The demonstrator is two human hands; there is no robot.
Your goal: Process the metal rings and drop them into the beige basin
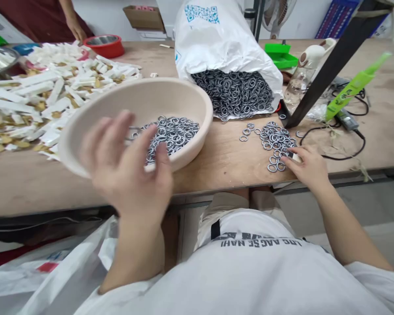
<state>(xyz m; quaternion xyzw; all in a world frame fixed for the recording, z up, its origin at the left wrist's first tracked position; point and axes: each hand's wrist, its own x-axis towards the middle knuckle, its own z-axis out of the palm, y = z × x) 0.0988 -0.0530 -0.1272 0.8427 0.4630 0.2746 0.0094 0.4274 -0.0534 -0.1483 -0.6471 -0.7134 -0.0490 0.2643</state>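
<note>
My left hand [128, 168] hovers raised in front of a beige plastic bowl [95, 118], fingers spread and blurred, holding nothing I can see. The bowl holds a heap of metal rings [172, 133] at its right side. My right hand [307, 166] lies on the wooden table [226, 162] at the near edge of a loose pile of metal rings [276, 140], fingertips pressed on the rings. Whether it pinches any I cannot make out.
A white sack [216, 39] lies open behind, spilling many rings [236, 94]. White strips and yellowish scraps [42, 96] cover the left. A red bowl [103, 45], another person's hand [76, 30], a black bar [328, 61], green trays [280, 54], cables and a green tool [351, 89] stand around.
</note>
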